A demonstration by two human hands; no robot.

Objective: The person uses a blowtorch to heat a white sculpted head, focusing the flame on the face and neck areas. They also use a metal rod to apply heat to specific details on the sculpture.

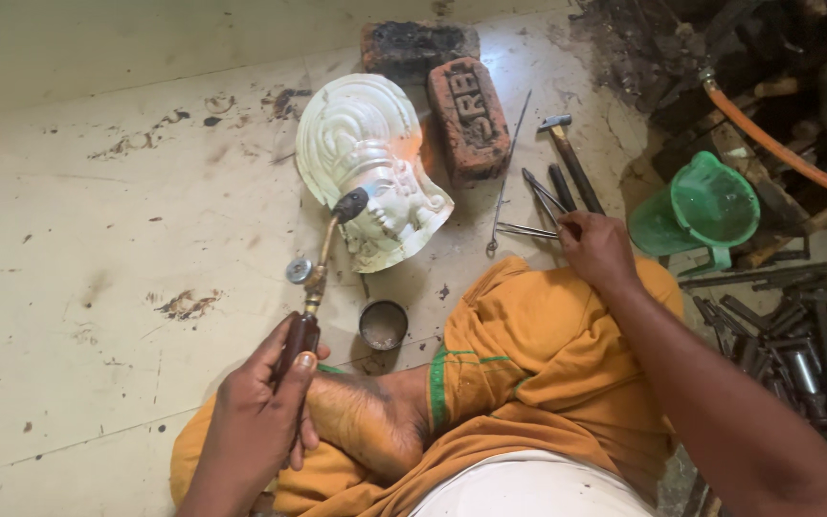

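Floor (98, 191) of pale, stained stone, scuffed with dark marks; clutter of dark metal scrap (796, 345) lies at the right beside a green jug (705, 211) and an orange hose (777, 144). Two bricks (466, 120), one with raised letters, sit behind a white relief face (370, 168) lying flat. Left hand (260, 412) is closed round the torch (313, 287) handle, nozzle over the face. Right hand (597, 251) rests on the tongs (543, 206), fingers curled, though whether it grips them is unclear. A hammer (569, 158) lies just beside. A small tin (383, 324) stands near the foot.
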